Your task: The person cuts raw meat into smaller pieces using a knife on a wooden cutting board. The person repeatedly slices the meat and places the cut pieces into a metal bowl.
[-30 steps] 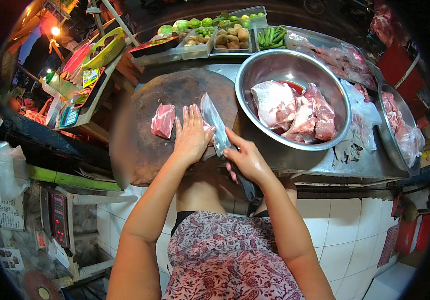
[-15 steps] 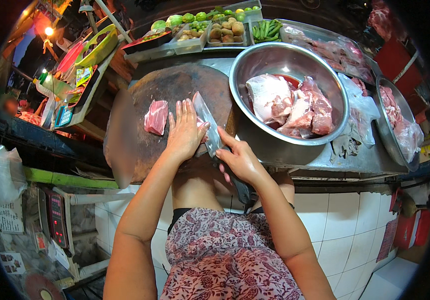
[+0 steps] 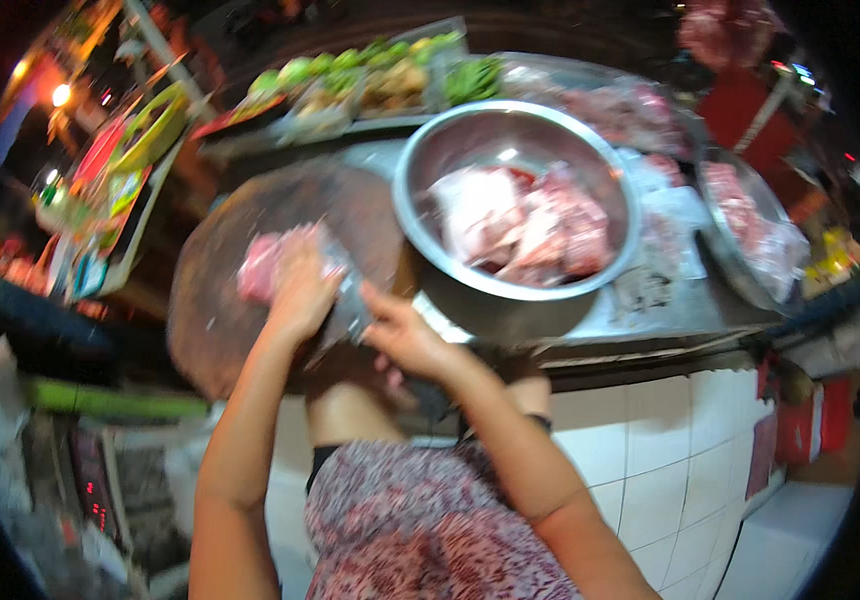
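Note:
On the round wooden chopping board (image 3: pixel 210 330) lies raw red meat (image 3: pixel 261 268). My left hand (image 3: pixel 300 295) is closed over the meat and presses it to the board; its fingertips are blurred. Meat shows on both sides of the fingers and beyond them. My right hand (image 3: pixel 400 335) grips a broad kitchen knife (image 3: pixel 346 308) by its dark handle, partly hidden below the hand. The blade lies close along the right side of my left hand, beside the meat.
Right of the board, a large steel bowl (image 3: pixel 615 255) holds big cuts of meat. Farther right is a second metal bowl (image 3: pixel 740 255) with meat and plastic bags. Trays of green vegetables (image 3: pixel 315 70) line the back. Left stands a digital scale (image 3: pixel 93 490).
The view has shifted, so the board and bowl appear farther left. My left hand has moved over the separate meat piece on the left, and the knife has followed it.

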The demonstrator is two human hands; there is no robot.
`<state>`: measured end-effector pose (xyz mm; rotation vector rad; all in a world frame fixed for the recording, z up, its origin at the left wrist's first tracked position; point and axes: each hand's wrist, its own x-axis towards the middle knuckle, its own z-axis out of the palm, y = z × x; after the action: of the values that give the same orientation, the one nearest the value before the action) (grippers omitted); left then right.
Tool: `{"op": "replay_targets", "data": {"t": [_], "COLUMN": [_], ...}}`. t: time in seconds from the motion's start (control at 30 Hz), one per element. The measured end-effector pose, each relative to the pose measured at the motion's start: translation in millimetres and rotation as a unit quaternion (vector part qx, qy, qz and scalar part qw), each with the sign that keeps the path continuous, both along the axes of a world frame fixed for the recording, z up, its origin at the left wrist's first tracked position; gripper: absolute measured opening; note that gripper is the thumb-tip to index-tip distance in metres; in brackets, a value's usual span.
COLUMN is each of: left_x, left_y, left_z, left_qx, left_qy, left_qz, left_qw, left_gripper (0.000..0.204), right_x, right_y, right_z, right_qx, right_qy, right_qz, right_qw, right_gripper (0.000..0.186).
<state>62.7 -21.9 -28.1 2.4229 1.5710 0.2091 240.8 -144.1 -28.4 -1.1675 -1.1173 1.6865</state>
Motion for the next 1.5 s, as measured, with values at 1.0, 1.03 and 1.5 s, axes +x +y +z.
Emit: {"op": "replay_targets", "data": {"t": [1.0, 1.03, 1.5], "left_x": [-4, -1, -5], "left_y": [7, 6, 23], "left_z": [31, 34, 38], "left_qx": [-0.048, -0.027, -0.204], "left_qy": [-0.085, -0.058, -0.094], "left_qz": [0.151, 0.134, 0.172], "left_qw": [0.984, 0.989, 0.959], "left_gripper": [0.022, 0.02, 0.023], "right_x": [-40, -36, 3], "right_y": [-47, -45, -36], "right_z": [55, 53, 26], "right_qx": [0.297, 0.298, 0.147], "right_qy": [-0.544, -0.53, -0.258], "right_qz": [0.012, 0.004, -0.146], "right_qw": [0.784, 0.794, 0.944], "right_gripper": [0.075, 0.074, 0.063]}}
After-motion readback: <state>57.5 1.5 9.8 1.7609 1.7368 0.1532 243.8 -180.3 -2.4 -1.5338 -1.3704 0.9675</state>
